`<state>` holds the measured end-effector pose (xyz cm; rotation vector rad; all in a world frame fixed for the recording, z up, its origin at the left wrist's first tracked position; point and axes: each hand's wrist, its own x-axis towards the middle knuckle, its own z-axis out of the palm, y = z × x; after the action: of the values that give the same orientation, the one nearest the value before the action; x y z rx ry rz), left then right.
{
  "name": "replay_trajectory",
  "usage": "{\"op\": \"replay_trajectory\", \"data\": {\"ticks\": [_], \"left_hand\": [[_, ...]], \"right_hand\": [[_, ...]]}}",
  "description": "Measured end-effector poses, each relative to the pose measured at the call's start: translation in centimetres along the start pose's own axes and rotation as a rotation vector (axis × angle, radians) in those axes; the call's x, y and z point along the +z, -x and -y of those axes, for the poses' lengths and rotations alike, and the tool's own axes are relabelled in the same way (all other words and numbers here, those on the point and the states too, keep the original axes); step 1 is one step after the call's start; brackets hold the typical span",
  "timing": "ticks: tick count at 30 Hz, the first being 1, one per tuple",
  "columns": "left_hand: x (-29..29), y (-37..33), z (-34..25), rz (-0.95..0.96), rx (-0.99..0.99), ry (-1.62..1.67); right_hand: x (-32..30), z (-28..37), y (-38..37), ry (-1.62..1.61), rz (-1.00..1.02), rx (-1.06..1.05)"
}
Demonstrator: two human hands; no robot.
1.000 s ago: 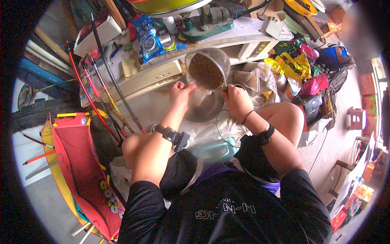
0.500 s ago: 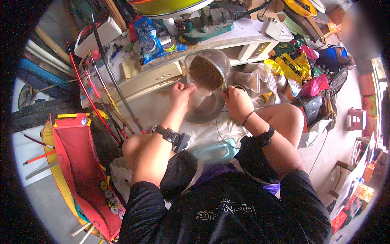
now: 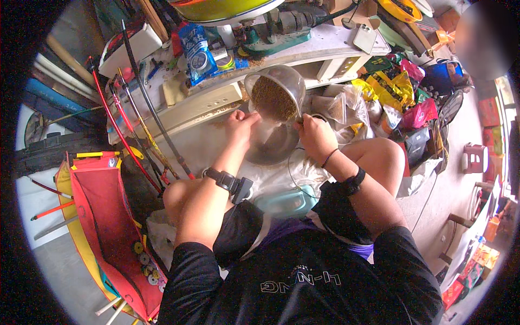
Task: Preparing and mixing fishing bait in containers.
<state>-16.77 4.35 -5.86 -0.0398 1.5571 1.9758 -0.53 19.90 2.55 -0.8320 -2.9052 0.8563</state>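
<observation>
Between my hands a round silvery bowl (image 3: pixel 297 86), which may be mesh, is tilted toward me. Brown granules (image 3: pixel 273 100) lie heaped inside it. My left hand (image 3: pixel 241 129) is closed, thumb and fingers pinching at the bowl's near left rim. On the near right side my right hand (image 3: pixel 317 136) is closed around the rim or a handle; its grip hides which. Directly below sits a wide dark basin (image 3: pixel 273 151), and a pale haze hangs between the two. A light-blue plastic container (image 3: pixel 287 202) rests between my legs, nearest the basin.
A cluttered bench (image 3: pixel 216 100) runs along the far side, carrying a blue packet (image 3: pixel 196 54) and a phone (image 3: pixel 365 39). Upright rods (image 3: pixel 146 116) and a red open bag (image 3: pixel 108 216) stand at left. Plastic bags (image 3: pixel 392 89) pile up at right.
The bowl has shifted very slightly to the left, and the haze below it has changed shape a little. Both hands keep their grip in nearly the same place.
</observation>
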Motion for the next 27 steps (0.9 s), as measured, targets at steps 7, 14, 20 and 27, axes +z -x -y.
{"op": "replay_trajectory", "data": {"ticks": [7,14,20,27], "left_hand": [[0.03,-0.01,-0.31,0.027,0.007,0.000],[0.10,0.09,-0.37,0.013,-0.022,0.000],[0.08,-0.01,-0.19,0.004,-0.013,-0.027],[0.16,0.16,-0.32,-0.006,-0.004,-0.069]], "right_hand": [[-0.14,0.06,0.08,-0.012,-0.016,0.002],[-0.36,0.24,0.06,0.020,-0.031,-0.032],[-0.40,0.38,0.08,-0.008,-0.004,0.005],[-0.45,0.48,0.11,0.007,-0.013,-0.003]]}}
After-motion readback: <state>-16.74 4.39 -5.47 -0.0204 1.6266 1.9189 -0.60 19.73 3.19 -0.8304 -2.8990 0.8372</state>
